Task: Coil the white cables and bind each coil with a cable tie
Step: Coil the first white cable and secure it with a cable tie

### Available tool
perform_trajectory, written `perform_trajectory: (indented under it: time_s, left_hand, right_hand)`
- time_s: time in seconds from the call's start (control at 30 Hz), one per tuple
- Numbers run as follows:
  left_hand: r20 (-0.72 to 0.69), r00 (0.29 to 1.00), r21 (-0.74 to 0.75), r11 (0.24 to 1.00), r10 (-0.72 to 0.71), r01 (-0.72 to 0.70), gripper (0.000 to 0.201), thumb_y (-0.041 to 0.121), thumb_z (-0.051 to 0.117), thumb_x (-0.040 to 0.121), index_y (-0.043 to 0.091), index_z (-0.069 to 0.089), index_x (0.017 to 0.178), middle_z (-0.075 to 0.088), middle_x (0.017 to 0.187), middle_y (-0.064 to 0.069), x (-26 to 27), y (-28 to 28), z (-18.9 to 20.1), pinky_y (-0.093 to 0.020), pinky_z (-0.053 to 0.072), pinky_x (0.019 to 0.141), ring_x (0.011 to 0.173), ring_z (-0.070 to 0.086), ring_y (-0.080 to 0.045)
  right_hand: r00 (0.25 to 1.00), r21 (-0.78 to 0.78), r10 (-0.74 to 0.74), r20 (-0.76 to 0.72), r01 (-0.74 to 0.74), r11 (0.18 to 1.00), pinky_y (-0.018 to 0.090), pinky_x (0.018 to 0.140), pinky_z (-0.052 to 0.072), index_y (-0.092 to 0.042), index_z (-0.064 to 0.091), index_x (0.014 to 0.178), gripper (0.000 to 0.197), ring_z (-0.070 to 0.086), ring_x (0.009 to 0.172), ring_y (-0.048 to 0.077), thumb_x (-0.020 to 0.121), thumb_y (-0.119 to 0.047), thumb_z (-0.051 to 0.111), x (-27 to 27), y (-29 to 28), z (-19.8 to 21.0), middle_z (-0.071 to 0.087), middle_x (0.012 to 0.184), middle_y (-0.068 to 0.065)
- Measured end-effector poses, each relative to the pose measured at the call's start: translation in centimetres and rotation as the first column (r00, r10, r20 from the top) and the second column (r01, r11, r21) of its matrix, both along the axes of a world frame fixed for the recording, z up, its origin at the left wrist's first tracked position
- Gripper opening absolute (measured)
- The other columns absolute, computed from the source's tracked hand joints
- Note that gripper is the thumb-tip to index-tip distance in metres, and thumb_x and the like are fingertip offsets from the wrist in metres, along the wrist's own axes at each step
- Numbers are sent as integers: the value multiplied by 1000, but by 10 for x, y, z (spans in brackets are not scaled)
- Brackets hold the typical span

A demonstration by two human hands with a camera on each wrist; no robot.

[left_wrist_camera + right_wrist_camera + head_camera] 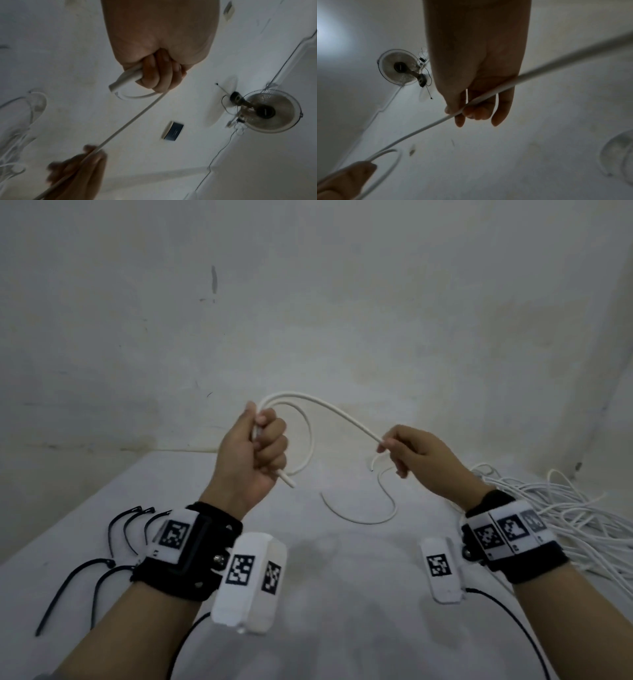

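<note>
From the head view, the left hand (255,446) is raised above the surface (342,577), its fingers curled in a closed grip round the white cable (337,409). A first loop hangs from that fist and a short free end pokes out below it. The cable arcs across to the right hand (416,455), where thumb and fingertips pinch it lightly; past that hand it trails down onto the surface in a loose S-curve. A heap of further white cables (561,508) lies at the right edge, and black cable ties (126,529) lie at the left, none of them in use yet.

The left wrist view shows the fingers (161,75) wrapped tight round the cable (130,119), which holds the start of a loop, with a straight run leading to the blurred right hand (77,174).

In the right wrist view, the cable (488,97) crosses under the fingertips (476,112), a loose pinch that lets it slide rather than a firm hold.

The coil has barely begun, so the risks are ahead. The light right-hand pinch could let the cable slip free in mid-wrap. The stiff cable may spring open if the left fist relaxes while taking the next turn. The trailing length could also drag into the heap and snag
</note>
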State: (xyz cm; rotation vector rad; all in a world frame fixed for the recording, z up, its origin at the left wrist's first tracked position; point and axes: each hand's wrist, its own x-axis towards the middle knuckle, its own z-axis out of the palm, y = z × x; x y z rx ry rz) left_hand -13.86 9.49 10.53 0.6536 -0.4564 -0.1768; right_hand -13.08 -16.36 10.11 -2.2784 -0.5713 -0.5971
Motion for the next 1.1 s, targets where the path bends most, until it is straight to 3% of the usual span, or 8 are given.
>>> perform_trajectory:
  time_s: [0.13,0.33,0.47,0.6,0.77,0.9,1.03,1.1]
  left_hand:
    - [24,996,-64,994,89,-87,48,38,30,95,22,46,52,28,40,7,13,25,4,-16,11,29,39,4,-8]
    - [73,965,-170,957,252,-237,31,33,39,84,22,42,55,27,41,6,19,40,8,-17,14,31,39,6,-8]
    - [49,941,-177,930,335,-322,39,32,30,96,22,39,60,25,43,7,21,60,12,-17,15,32,31,17,-6]
    - [23,932,-161,921,362,-354,43,34,22,101,22,36,63,25,43,7,19,66,9,-16,15,31,30,19,-6]
    - [0,930,-172,916,367,-361,42,36,22,102,22,34,65,25,43,7,19,68,9,-16,13,32,29,19,-7]
    - [38,933,-91,931,357,-352,41,36,18,103,22,32,67,26,41,7,19,58,10,-16,13,31,29,17,-5]
    - [44,949,78,946,312,-315,42,37,18,103,21,32,67,26,40,8,19,41,8,-16,13,29,28,16,-2]
    - [52,953,182,936,298,-302,42,38,18,103,20,33,68,26,41,10,20,31,4,-16,13,30,28,18,-2]
  right_hand:
    - [994,-79,-56,-93,49,996,30,61,43,-24,60,86,20,49,52,7,98,-16,46,-3,-34,-19,50,57,-8]
    - [999,-105,-33,24,35,994,17,53,32,-26,63,95,19,42,53,4,98,-18,47,-1,4,-10,48,62,-8]
    - [998,-290,50,-26,-55,955,14,52,34,-18,65,101,17,44,51,0,98,-17,48,-3,36,-11,45,52,-11]
    - [989,-448,57,-137,-113,887,10,59,37,-22,56,122,29,50,63,-8,99,-11,42,-2,42,-27,47,72,-17]
    - [1000,-205,18,-20,-22,979,37,58,52,-30,41,111,27,59,60,9,98,-7,41,-1,14,-45,57,81,-7]
    - [989,-342,12,150,40,939,14,65,44,-22,61,104,30,56,73,-1,91,2,52,-4,10,-43,58,79,-17]
    - [978,-578,128,162,-11,816,37,59,50,-25,64,104,32,58,71,13,89,1,54,-22,36,-37,59,88,-11]
    - [964,-592,220,151,-90,801,40,59,49,-22,64,104,27,58,73,18,91,-1,52,-34,51,-28,59,92,-5]
